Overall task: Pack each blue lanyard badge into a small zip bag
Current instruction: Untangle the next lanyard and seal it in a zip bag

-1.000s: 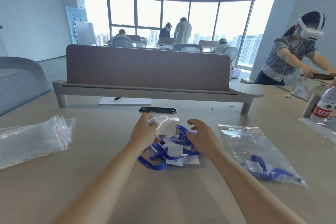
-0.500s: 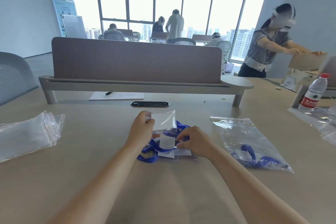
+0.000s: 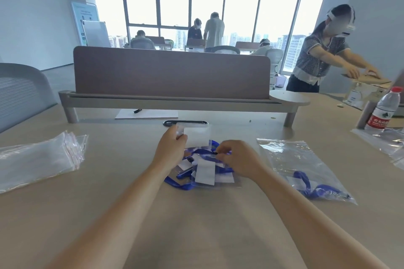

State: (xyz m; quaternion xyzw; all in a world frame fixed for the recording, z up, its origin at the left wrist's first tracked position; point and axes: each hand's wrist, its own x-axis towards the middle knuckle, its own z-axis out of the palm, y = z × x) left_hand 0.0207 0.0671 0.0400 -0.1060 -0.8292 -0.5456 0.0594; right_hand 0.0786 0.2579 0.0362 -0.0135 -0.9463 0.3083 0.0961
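The right hand [image 3: 238, 159], hovering open a moment ago, is now pinching a black clip [image 3: 215, 153] in the blue lanyard pile [image 3: 185, 184]. The left hand [image 3: 170, 150] is still holding a badge card [image 3: 195, 135]. It looks like one badge is coming free for bagging. Empty bags [image 3: 39, 157] and one filled bag [image 3: 306, 166] are lying on the tabletop [image 3: 207, 225] in a bright office.

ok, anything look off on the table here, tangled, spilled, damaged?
Nothing spilled or damaged. The badge pile between the hands is a tangle, blue straps looped across the cards. The left hand holds one badge up; the right hand pinches a black clip.
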